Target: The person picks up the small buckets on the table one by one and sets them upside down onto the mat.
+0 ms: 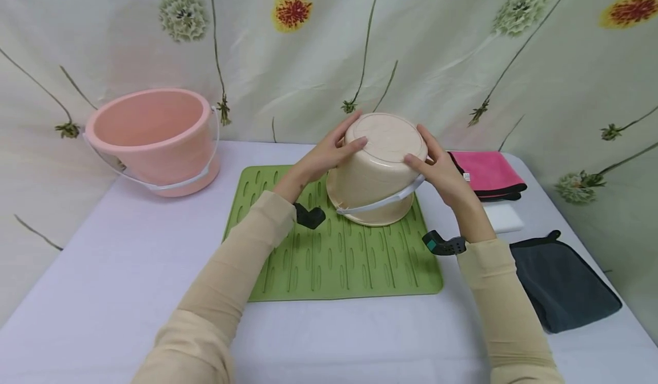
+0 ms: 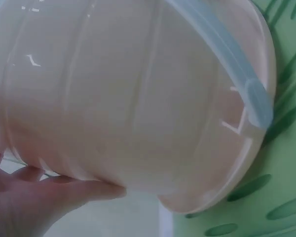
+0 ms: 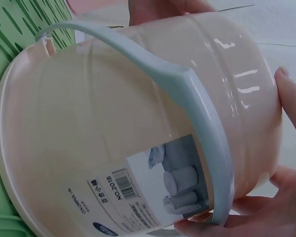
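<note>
A cream bucket (image 1: 380, 172) is upside down over the green ribbed mat (image 1: 339, 264), its base up and its rim at the mat. My left hand (image 1: 339, 147) grips the base end from the left, thumb on the bottom edge. On the other side my right hand (image 1: 439, 164) holds the same end, its thumb on the base too. The white handle (image 1: 382, 201) hangs across the bucket's near side. A printed label (image 3: 158, 190) with a barcode shows on the bucket's wall in the right wrist view. The inside of the bucket is hidden.
A larger pink bucket (image 1: 154, 144) with a white handle stands upright at the back left. Along the right side lie a folded pink cloth (image 1: 488, 172) with black edging, a white block-like item (image 1: 504, 217) and a dark grey cloth (image 1: 565, 281). A floral curtain (image 1: 426, 41) hangs behind the table.
</note>
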Motion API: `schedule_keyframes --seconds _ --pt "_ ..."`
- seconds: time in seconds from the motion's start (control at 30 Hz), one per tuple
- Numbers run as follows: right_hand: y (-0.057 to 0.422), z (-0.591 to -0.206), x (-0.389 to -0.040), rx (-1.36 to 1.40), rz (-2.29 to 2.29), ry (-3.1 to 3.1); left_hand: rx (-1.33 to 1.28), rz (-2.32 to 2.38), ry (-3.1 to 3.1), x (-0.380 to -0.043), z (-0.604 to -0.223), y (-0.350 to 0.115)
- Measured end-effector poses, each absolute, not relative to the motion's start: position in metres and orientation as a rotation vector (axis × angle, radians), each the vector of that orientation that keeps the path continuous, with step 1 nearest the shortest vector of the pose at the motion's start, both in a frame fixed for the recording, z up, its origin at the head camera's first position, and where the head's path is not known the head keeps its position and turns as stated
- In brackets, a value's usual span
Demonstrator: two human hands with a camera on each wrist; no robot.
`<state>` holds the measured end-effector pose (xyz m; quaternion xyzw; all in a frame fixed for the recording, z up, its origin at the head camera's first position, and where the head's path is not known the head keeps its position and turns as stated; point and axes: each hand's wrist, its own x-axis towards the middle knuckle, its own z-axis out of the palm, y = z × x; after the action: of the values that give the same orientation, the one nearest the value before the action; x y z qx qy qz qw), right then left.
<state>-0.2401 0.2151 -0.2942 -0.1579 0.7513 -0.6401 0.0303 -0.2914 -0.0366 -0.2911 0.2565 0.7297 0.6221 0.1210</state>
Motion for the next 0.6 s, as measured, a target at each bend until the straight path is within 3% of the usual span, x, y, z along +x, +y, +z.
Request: schedule_keyframes --seconds 0.6 --pt "0.204 -0.299 -0.244 -0.404 -1.952 2.433 0.66 1.892 2.061 -0.295 -0.301 -0.041"
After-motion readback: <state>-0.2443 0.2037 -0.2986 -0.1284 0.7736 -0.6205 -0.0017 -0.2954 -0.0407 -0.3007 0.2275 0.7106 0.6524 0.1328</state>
